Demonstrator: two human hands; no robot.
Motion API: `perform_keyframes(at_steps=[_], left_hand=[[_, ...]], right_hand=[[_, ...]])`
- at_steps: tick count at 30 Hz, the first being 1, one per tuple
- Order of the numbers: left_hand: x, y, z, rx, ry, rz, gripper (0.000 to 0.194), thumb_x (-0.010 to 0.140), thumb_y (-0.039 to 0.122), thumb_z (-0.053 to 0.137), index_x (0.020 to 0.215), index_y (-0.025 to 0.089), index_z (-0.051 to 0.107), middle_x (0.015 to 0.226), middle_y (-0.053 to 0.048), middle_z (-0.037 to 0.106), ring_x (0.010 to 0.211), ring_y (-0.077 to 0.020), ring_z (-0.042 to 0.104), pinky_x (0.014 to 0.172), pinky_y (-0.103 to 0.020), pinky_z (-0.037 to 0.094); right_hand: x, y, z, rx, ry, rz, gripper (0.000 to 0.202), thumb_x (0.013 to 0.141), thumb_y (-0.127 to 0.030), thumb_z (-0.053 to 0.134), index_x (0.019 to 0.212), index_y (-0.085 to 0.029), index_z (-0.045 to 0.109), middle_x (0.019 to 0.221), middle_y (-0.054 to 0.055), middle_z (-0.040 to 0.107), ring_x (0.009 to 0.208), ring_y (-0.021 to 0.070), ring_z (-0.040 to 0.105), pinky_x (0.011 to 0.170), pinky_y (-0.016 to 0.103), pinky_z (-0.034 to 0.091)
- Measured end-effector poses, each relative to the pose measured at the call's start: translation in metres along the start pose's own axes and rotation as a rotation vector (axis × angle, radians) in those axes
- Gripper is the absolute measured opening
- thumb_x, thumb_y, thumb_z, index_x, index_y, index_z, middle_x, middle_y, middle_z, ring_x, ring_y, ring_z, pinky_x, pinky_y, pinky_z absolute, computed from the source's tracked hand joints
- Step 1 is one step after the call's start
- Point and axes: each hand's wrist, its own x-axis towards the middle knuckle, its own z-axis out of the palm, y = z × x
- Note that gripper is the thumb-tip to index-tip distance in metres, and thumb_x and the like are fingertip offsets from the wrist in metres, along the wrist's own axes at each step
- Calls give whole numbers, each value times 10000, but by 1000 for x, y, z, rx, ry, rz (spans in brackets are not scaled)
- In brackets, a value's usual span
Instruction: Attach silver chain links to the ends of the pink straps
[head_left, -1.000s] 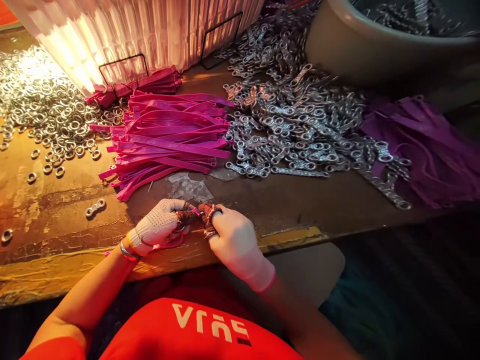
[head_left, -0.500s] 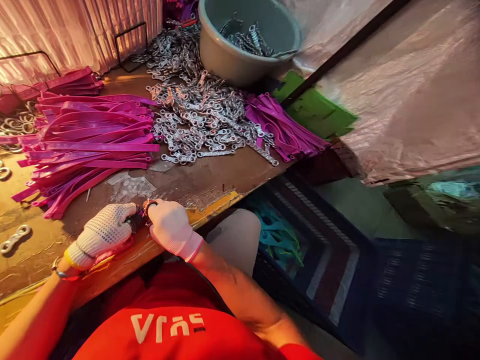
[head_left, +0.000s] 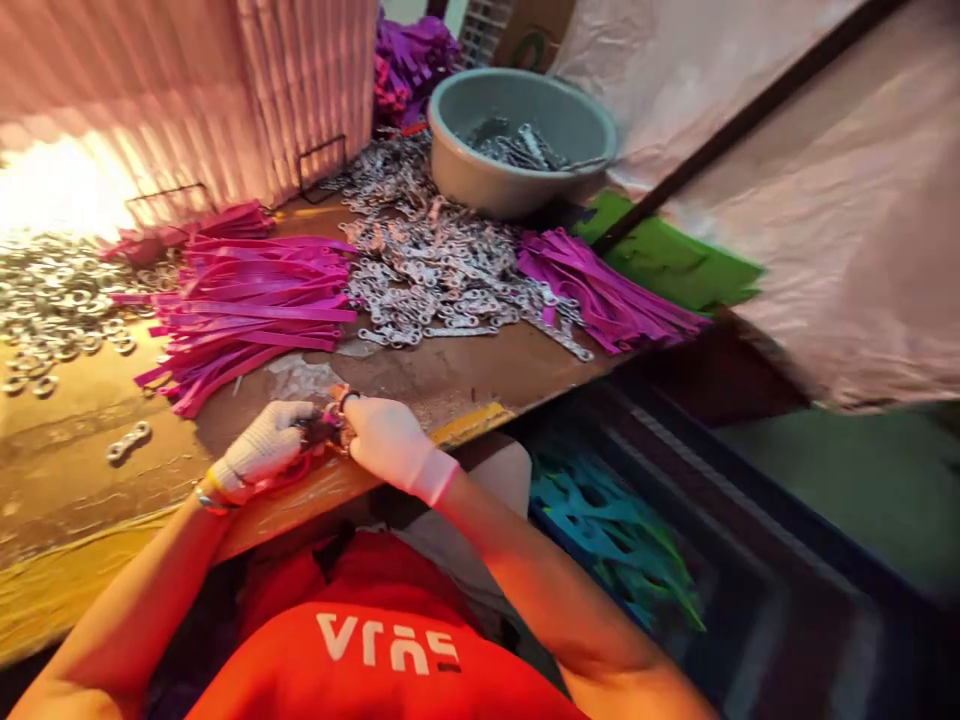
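My left hand (head_left: 264,446), in a dotted knit glove, is closed at the table's front edge. A magenta strap (head_left: 294,474) runs beneath its fingers, and something dark shows at its thumb. Close on its right, my right hand (head_left: 390,440) wears a pale glove and pinches a small piece with a ring-like end; its kind is mostly hidden by the fingers. Between both hands the magenta material and the small piece meet. Beyond them lie a fanned pile of magenta straps (head_left: 262,290) and a heap of silvery metal links (head_left: 442,270).
A grey basin (head_left: 517,190) holding more links stands behind the heap. More purple straps (head_left: 607,290) lie at right beside a green sheet (head_left: 675,255). One loose link (head_left: 129,441) and many metal rings (head_left: 60,300) are on the left. Teal straps (head_left: 615,540) lie below the table edge.
The view has shifted left and up, so more of the metal rings and the bright lamp glow shows. Both hands stay together at the table edge, their grip much the same.
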Motion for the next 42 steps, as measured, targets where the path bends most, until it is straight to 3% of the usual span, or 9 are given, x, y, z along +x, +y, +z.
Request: perform_keyframes(at_steps=[5, 14, 17, 20, 24, 27, 35, 39, 42], left_hand=[[1, -8, 2, 23, -42, 15, 253, 739, 203, 458, 812, 120, 686, 619, 1, 610, 496, -81, 457, 494, -190, 347], [10, -22, 0, 191, -58, 125, 211, 695, 104, 436, 723, 139, 643, 684, -2, 651, 653, -121, 544, 620, -207, 406], [12, -24, 0, 197, -53, 112, 244, 697, 95, 445, 772, 142, 672, 715, -1, 666, 662, -122, 547, 622, -202, 407], [12, -21, 1, 209, -60, 93, 282, 705, 78, 459, 822, 156, 704, 742, 4, 679, 671, -122, 555, 629, -196, 411], [13, -13, 3, 388, -83, 59, 233, 749, 75, 469, 758, 171, 681, 684, 15, 647, 635, -110, 525, 600, -196, 379], [13, -10, 4, 499, -73, 41, 222, 780, 105, 468, 754, 176, 676, 657, 15, 620, 615, -111, 502, 591, -208, 359], [15, -14, 4, 417, -61, 69, 198, 717, 73, 461, 643, 180, 610, 626, 15, 614, 599, -114, 498, 552, -224, 306], [14, -17, 3, 348, -57, 71, 214, 739, 124, 475, 711, 193, 675, 641, 18, 629, 602, -118, 512, 560, -221, 325], [14, -20, 1, 275, -85, 45, 242, 740, 132, 455, 754, 177, 692, 660, 6, 651, 617, -125, 540, 562, -211, 350]], right_hand=[[5, 4, 1, -220, -99, -54, 477, 904, -198, 474, 1376, -141, 518, 990, 120, 739, 921, 264, 690, 727, 325, 460], [18, 17, 8, -412, -195, -257, 216, 886, -140, 453, 984, -86, 638, 797, 150, 711, 741, 259, 668, 577, 338, 326], [18, 24, 17, -432, -128, -341, 168, 854, -122, 480, 908, -93, 636, 729, 136, 686, 665, 236, 627, 559, 337, 290], [15, 34, 29, -399, 22, -439, 154, 835, -86, 477, 845, -111, 629, 683, 108, 653, 626, 213, 576, 578, 335, 290], [13, 45, 38, -372, 144, -544, 185, 894, -89, 448, 856, -119, 626, 691, 92, 635, 623, 195, 531, 608, 328, 291], [14, 42, 33, -431, 70, -520, 204, 913, -94, 433, 846, -119, 624, 671, 92, 629, 597, 190, 522, 582, 331, 257], [21, 23, 10, -480, -398, -380, 246, 909, -201, 448, 981, -62, 638, 729, 186, 686, 657, 276, 652, 523, 322, 263], [14, 27, 15, -328, -392, -287, 259, 901, -279, 506, 991, -81, 649, 803, 172, 713, 724, 270, 671, 587, 314, 366], [-4, 35, 19, -124, -233, -181, 278, 933, -296, 493, 1052, -102, 653, 873, 139, 726, 802, 253, 671, 686, 312, 437]])
